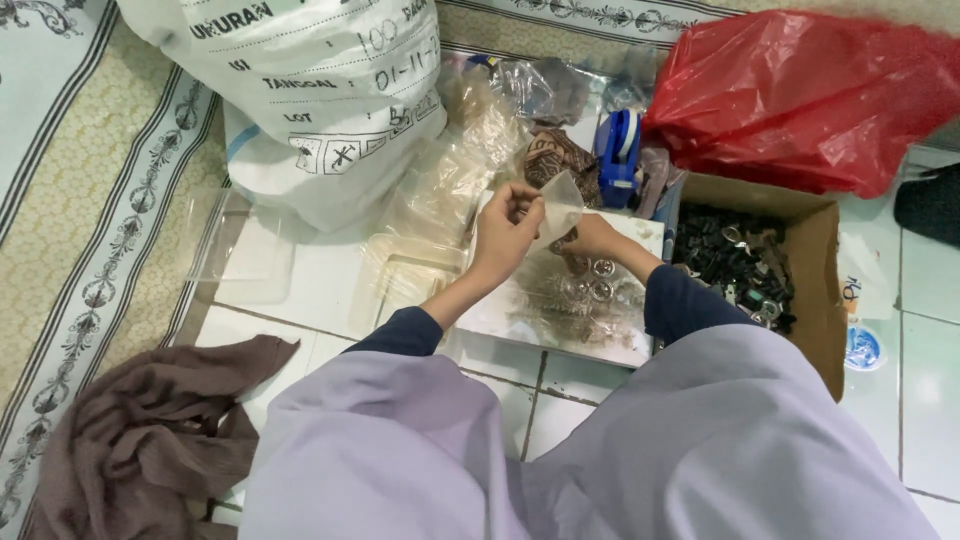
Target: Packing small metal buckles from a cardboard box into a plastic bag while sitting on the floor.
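My left hand (507, 228) pinches the top of a small clear plastic pouch (560, 205) and holds it up over a clear lidded tray (600, 335). My right hand (592, 238) is just behind and below the pouch, fingers curled against it. Several small round metal pieces (592, 288) lie on the tray under my hands. Both forearms wear dark blue sleeves, and a lilac garment covers my lap.
An open cardboard box (815, 290) of dark small parts stands at the right. A blue tape dispenser (618, 150), a red plastic bag (810, 95), a big white sack (310, 90) and clear empty containers (245, 250) ring the tray. A brown cloth (140, 430) lies at lower left.
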